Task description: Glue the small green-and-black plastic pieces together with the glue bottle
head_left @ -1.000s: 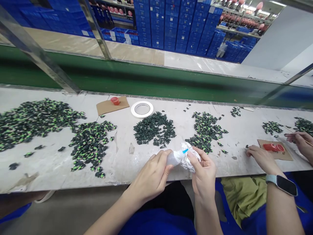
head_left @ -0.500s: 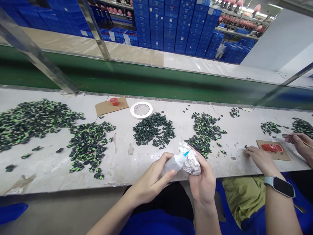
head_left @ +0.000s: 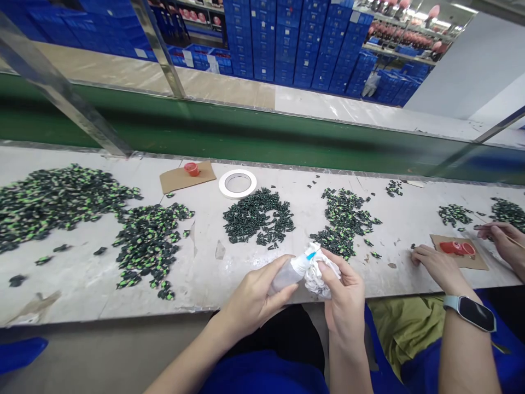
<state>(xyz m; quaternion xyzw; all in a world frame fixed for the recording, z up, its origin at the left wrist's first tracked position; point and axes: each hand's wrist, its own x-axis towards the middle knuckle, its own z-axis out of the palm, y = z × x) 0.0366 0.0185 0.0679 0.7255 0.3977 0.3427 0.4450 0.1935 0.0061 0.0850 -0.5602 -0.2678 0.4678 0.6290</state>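
Observation:
My left hand (head_left: 262, 287) is wrapped round a translucent bottle (head_left: 284, 275) with a blue needle tip (head_left: 311, 255), which points up and to the right. Crumpled white tissue (head_left: 315, 280) is held in my right hand (head_left: 346, 290), thumb on top, and it touches the bottle's tip end. Both hands are above the table's front edge. Beyond them lies a pile of small dark green pieces (head_left: 246, 216). Another pile, black with bright green marks (head_left: 344, 216), lies just past my right hand.
A roll of white tape (head_left: 237, 184) and a red cup (head_left: 191, 169) on cardboard (head_left: 172, 181) stand farther back. Large piles of black-green pieces (head_left: 61, 197) cover the left. At right, a person's hands (head_left: 438, 268) are beside red cups (head_left: 455, 248) on cardboard.
My right thumb has come over onto the tissue, and the tissue is now folded closer round the needle tip. The bottle has shifted slightly.

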